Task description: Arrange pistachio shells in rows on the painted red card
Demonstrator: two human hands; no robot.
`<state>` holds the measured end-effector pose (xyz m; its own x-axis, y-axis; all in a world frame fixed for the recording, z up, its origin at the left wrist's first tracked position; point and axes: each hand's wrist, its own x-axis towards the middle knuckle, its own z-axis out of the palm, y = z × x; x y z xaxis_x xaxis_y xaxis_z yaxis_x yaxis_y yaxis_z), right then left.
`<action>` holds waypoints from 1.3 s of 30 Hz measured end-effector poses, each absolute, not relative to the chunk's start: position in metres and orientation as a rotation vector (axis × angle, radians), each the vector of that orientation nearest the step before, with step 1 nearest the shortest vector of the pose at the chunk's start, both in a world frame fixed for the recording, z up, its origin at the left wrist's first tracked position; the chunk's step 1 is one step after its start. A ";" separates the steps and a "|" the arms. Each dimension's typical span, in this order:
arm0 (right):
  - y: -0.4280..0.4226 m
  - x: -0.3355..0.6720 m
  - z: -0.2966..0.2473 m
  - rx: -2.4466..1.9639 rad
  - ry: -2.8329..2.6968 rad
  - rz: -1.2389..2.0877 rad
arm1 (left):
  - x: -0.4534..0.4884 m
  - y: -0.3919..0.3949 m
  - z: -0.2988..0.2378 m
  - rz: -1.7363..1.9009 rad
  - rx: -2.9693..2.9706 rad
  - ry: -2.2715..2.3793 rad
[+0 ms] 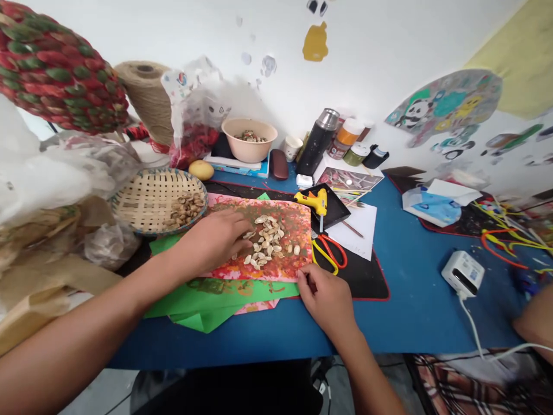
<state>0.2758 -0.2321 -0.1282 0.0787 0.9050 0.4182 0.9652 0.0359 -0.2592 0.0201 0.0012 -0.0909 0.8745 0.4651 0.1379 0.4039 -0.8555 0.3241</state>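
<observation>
A painted sheet (285,259), red, orange and brown, lies on green paper (207,302) on the blue table (410,300). Several pale nut shells (268,242) are spread over its middle. My left hand (216,239) rests palm down on the sheet's left part, fingers curled at the edge of the shells. My right hand (326,300) sits at the sheet's lower right corner, fingertips pinched on its edge.
A woven basket (149,199) with more shells stands at the left. A yellow glue gun (315,202) and scissors (330,253) lie right of the sheet. Behind are a beige bowl (249,141), a twine spool (149,98) and jars. A white device (463,272) with cable sits right.
</observation>
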 end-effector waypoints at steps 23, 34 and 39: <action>-0.230 0.272 -0.120 -1.733 -1.837 -0.129 | 0.060 0.071 -0.080 -0.012 2.603 1.097; -0.230 0.273 -0.123 -1.720 -1.838 -0.122 | 0.054 0.062 -0.080 -0.024 2.712 1.154; -0.231 0.272 -0.122 -1.733 -1.832 -0.116 | 0.047 0.068 -0.078 0.096 2.679 1.251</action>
<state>0.2717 -0.2306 -0.1221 0.0401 0.8781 0.4769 0.9311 0.1404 -0.3368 0.0470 0.0683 -0.0784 0.6433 0.7654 -0.0190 0.7536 -0.6286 0.1923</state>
